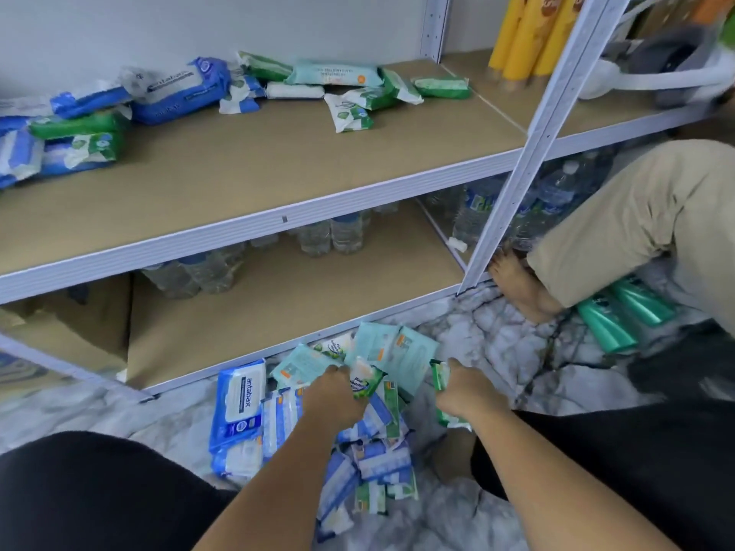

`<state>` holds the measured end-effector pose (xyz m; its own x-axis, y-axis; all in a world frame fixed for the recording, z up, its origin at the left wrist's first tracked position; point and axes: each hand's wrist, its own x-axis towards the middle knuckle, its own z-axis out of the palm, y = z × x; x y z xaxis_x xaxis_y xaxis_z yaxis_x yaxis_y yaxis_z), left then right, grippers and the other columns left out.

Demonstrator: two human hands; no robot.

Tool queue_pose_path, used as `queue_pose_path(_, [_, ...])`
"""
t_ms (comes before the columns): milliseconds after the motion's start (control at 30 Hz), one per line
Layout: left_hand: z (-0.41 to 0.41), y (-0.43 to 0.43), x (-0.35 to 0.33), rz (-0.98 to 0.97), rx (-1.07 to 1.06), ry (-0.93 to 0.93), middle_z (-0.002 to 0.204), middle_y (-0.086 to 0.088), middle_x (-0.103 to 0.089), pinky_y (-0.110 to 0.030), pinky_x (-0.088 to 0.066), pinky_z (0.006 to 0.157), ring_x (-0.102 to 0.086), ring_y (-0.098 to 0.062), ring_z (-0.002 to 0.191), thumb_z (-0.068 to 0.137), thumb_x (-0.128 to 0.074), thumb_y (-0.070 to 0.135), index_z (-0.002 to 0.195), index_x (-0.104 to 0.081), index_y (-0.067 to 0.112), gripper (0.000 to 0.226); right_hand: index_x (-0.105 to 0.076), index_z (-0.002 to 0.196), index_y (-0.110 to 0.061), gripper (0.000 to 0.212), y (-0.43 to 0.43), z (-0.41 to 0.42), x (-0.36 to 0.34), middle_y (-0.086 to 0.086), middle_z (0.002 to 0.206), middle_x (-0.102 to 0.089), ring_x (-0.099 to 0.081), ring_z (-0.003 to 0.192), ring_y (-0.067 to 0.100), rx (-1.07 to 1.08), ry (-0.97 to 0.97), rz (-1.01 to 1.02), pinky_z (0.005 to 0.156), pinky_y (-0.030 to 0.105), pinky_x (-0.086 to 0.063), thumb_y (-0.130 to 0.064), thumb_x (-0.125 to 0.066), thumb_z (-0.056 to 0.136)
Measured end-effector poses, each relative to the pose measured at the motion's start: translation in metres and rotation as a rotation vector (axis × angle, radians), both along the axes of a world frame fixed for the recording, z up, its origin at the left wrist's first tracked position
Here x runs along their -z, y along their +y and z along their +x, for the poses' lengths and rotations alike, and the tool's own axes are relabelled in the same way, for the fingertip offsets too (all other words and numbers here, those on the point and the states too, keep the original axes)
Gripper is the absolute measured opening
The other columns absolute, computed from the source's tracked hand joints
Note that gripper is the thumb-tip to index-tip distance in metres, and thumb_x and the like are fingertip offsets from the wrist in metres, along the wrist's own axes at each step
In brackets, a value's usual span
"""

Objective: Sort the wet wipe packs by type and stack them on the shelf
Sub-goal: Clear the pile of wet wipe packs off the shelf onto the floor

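A heap of wet wipe packs (374, 443) lies on the marbled floor in front of me: blue, green and pale teal ones. My left hand (332, 395) grips a small green and white pack (364, 379) at the top of the heap. My right hand (465, 391) is closed on a green pack (440, 377) beside it. A large blue pack (238, 403) lies at the heap's left. On the brown shelf board (254, 165) more packs lie loose: blue ones (175, 91) at the back left, green and white ones (358, 105) and a teal one (334, 74) at the back middle.
Water bottles (330, 236) stand on the lower shelf. A white upright post (529, 141) splits the shelving at right. Another person's leg and bare foot (517, 288) are on the floor at right, with green bottles (620, 312) lying beside them. Yellow tubes (525, 33) stand at the top right.
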<state>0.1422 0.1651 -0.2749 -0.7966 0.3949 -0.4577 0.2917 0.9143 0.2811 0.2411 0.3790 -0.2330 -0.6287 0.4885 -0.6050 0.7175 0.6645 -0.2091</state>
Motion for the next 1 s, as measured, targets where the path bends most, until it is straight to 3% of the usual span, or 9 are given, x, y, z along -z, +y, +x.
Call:
queue_pose_path(100, [0.007,0.007,0.023,-0.052,0.05,0.009,0.138,-0.005,-0.047,-0.044,-0.05,0.099,-0.052,-0.028,0.123,0.091,-0.059,0.053,0.143,-0.042,0.018,0.066,-0.034,0.148,-0.018,0.069,-0.003,-0.008,0.031,0.009,0.12,-0.062,-0.062,0.109,0.028,-0.006,-0.037,-0.013,0.073,0.03,-0.052,-0.03,-0.062,0.086])
queue_pose_path(200, [0.016,0.005,0.045,-0.061,0.091,0.071,0.149,-0.006,-0.036,-0.049,-0.043,0.105,-0.041,-0.03,0.133,0.095,-0.054,0.05,0.156,-0.017,0.03,0.074,-0.04,0.14,-0.016,0.063,-0.008,-0.014,0.065,0.008,0.114,-0.065,-0.063,0.107,0.027,0.007,-0.056,-0.028,0.057,0.028,-0.041,-0.037,-0.065,0.087])
queue_pose_path(300, [0.022,0.003,0.058,-0.026,0.106,0.104,0.148,-0.005,-0.031,-0.045,-0.044,0.101,-0.036,-0.029,0.132,0.098,-0.052,0.043,0.158,-0.004,0.038,0.077,-0.043,0.139,-0.016,0.065,-0.014,-0.016,0.101,0.009,0.121,-0.063,-0.063,0.11,0.027,0.083,-0.062,-0.086,0.072,0.029,-0.05,-0.039,-0.069,0.085])
queue_pose_path(433, [0.02,0.006,0.067,-0.016,0.096,0.099,0.15,-0.006,-0.026,-0.044,-0.039,0.103,-0.031,-0.03,0.134,0.097,-0.053,0.037,0.159,-0.002,0.037,0.08,-0.043,0.136,-0.013,0.058,-0.023,-0.014,0.131,0.013,0.127,-0.059,-0.057,0.119,0.031,0.134,-0.094,-0.092,0.087,0.032,-0.05,-0.038,-0.064,0.088])
queue_pose_path(567, [0.021,0.006,0.074,0.018,0.077,0.095,0.146,-0.007,-0.029,-0.044,-0.042,0.1,-0.034,-0.031,0.129,0.091,-0.052,0.038,0.158,-0.004,0.036,0.082,-0.048,0.126,-0.012,0.049,-0.026,-0.013,0.136,0.018,0.123,-0.056,-0.058,0.114,0.034,0.159,-0.091,-0.044,0.087,0.035,-0.052,-0.038,-0.064,0.088])
queue_pose_path(700, [0.02,0.005,0.073,0.028,0.085,0.11,0.141,-0.006,-0.034,-0.042,-0.045,0.096,-0.037,-0.029,0.124,0.088,-0.05,0.041,0.157,-0.009,0.036,0.081,-0.049,0.129,-0.016,0.049,-0.027,-0.016,0.122,0.014,0.128,-0.05,-0.057,0.116,0.032,0.129,-0.1,-0.029,0.089,0.035,-0.051,-0.044,-0.058,0.091])
queue_pose_path(867, [0.017,0.0,0.054,0.016,0.067,0.074,0.149,-0.005,-0.03,-0.046,-0.041,0.106,-0.033,-0.028,0.134,0.092,-0.054,0.049,0.159,-0.004,0.029,0.087,-0.052,0.131,-0.02,0.051,-0.027,-0.017,0.084,0.007,0.128,-0.047,-0.057,0.114,0.028,0.101,-0.089,-0.008,0.089,0.034,-0.054,-0.039,-0.06,0.084])
queue_pose_path(1000, [0.016,-0.005,0.029,0.035,0.01,0.043,0.151,-0.006,-0.032,-0.044,-0.046,0.103,-0.032,-0.028,0.136,0.094,-0.055,0.046,0.159,-0.012,0.023,0.081,-0.054,0.12,-0.021,0.034,-0.025,-0.025,0.039,0.005,0.119,-0.048,-0.058,0.109,0.026,0.062,-0.02,0.06,0.081,0.033,-0.038,-0.036,-0.059,0.09])
